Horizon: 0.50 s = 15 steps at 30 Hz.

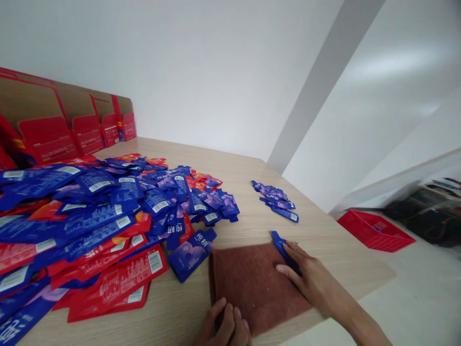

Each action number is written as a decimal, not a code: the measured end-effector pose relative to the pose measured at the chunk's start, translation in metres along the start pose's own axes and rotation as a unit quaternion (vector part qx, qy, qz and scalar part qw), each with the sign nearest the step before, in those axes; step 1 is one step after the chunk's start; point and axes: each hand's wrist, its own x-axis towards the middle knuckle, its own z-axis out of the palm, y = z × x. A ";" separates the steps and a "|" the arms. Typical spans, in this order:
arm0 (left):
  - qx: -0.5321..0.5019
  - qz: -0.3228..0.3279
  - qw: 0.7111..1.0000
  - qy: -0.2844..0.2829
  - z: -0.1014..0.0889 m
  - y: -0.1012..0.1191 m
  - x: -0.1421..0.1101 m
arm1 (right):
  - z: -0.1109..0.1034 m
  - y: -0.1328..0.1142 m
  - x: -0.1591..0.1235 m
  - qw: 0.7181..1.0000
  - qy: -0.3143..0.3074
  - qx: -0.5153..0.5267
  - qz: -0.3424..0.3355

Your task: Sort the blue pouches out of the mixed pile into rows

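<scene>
While hands [312,276] touch cloth [250,276], barcodes [155,262], 纯耕 pouch [190,257]

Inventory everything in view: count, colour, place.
Table: one, pale wood, centre
Boxes: four-plus, red, back left
Pouch pile: uncountable, blue and red, left
Far pouches: several, blue, back right
Cloth: one, brown, front
Loose pouch: one, blue, left of cloth
Single pouch: one, blue, cloth's far right edge
Crate: one, red, beyond table's right edge
Clutter: uncountable, blurred, mostly dark, far right
Wall: count unclear, white and grey, behind
Floor: one, pale, lower right
Left hand: one, bare, cloth's near left corner
Right hand: one, bare, on single pouch
</scene>
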 end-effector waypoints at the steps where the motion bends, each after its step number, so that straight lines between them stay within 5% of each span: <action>1: 0.000 0.002 1.000 -0.006 -0.002 -0.001 0.002 | -0.002 -0.005 -0.001 1.000 -0.003 -0.003 0.000; 7: -0.012 0.010 0.999 -0.032 -0.009 -0.004 0.007 | -0.028 -0.032 0.004 0.996 0.030 0.010 0.083; 10: -0.019 0.011 0.999 -0.030 -0.010 -0.005 0.007 | -0.035 -0.059 0.003 0.982 0.092 0.159 0.049; 12: -0.025 0.013 0.999 -0.039 -0.011 -0.006 0.007 | -0.030 -0.086 0.000 0.963 0.068 0.259 0.010; 15: -0.018 0.010 0.999 -0.037 -0.013 -0.006 0.008 | -0.013 -0.123 -0.007 0.968 0.027 0.238 -0.069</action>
